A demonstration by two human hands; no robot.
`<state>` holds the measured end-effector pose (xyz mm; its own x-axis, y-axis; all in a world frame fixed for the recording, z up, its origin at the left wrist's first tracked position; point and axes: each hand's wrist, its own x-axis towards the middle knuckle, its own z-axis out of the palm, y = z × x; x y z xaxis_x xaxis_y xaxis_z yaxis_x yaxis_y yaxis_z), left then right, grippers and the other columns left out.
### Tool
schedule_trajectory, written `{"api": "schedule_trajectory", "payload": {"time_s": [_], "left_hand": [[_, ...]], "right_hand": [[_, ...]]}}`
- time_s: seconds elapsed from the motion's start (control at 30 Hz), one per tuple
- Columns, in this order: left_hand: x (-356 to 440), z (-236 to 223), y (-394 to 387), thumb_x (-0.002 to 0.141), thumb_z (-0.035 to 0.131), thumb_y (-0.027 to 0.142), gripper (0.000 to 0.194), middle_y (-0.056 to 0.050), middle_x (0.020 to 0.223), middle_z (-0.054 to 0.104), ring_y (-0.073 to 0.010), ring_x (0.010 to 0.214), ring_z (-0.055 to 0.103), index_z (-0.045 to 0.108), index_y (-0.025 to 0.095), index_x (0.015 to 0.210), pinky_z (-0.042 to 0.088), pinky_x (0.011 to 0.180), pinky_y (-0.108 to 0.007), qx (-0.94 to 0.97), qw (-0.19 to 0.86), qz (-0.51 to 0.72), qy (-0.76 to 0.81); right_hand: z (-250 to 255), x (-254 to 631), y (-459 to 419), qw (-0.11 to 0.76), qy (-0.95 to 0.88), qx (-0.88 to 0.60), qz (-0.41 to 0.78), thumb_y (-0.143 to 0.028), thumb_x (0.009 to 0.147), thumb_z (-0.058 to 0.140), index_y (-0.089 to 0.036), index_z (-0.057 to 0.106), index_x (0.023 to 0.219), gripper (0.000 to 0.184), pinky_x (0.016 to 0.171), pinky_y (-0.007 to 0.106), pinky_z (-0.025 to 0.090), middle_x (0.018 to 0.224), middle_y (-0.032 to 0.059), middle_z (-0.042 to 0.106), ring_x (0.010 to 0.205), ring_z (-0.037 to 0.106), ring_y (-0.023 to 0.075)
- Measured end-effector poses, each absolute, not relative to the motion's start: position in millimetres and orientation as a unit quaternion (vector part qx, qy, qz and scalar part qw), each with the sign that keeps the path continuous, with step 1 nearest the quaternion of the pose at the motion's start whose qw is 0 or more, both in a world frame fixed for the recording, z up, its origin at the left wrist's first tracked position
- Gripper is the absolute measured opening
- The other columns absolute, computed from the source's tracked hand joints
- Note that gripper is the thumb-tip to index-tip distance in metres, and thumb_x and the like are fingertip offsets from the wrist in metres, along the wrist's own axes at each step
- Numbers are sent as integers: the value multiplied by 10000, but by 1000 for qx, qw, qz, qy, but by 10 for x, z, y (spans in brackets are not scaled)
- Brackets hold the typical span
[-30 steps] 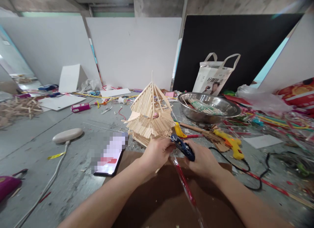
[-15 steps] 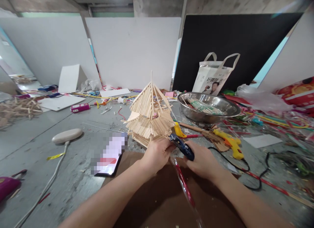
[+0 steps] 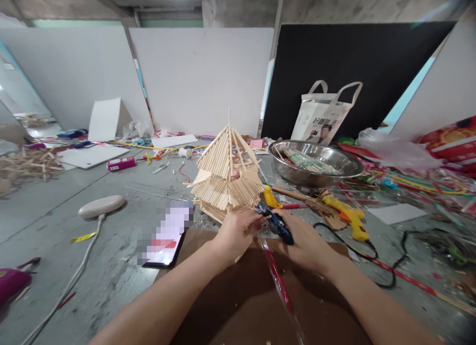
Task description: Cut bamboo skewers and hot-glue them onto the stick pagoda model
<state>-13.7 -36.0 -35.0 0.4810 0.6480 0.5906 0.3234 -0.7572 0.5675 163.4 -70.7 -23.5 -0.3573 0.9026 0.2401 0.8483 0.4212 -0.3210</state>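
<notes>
A two-tier tower model made of wooden sticks stands on the grey floor just beyond a brown cardboard sheet. My left hand is closed in a pinch at the model's lower right corner, holding a small wooden stick whose end pokes out below the fingers. My right hand is wrapped round a dark blue glue gun, whose nozzle points left at my left fingertips. A clear-wrapped red stick lies across the cardboard under my hands.
A phone lies left of the cardboard. A steel bowl of sticks, a yellow glue gun with a black cable, a white bag and coloured clutter fill the right. A white oval device with a cord lies at left.
The glue gun's nozzle has crept slightly left, closer to my left fingertips. The hands have otherwise hardly moved, and the model stands as before.
</notes>
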Motion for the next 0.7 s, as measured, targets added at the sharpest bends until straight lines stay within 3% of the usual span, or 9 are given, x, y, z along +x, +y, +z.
{"api": "schedule_trajectory", "payload": {"time_s": [0.2,0.4,0.7], "left_hand": [[-135,-293,-388,763,431,129,191,-47,650,628,-119,598,563,613,131,705,418,543,-212,824,220,423,305],[-133,-270,-417,783,426,159,206,-44,745,655,-129,691,587,630,147,811,444,632,-231,819,262,401,316],[-134,-263,-416,784,431,165,199,-48,743,650,-136,703,585,629,142,783,438,632,-234,826,250,387,326]], "right_hand": [[-272,1632,-718,187,-809,-556,31,-162,631,446,-145,420,1094,464,746,335,398,1013,109,586,897,557,237],[-233,1608,-738,177,-793,-582,35,-171,647,444,-159,450,1040,394,680,300,383,939,81,608,833,571,224],[-229,1601,-744,161,-793,-587,31,-186,658,455,-174,444,1044,386,662,285,356,951,70,611,841,569,223]]}}
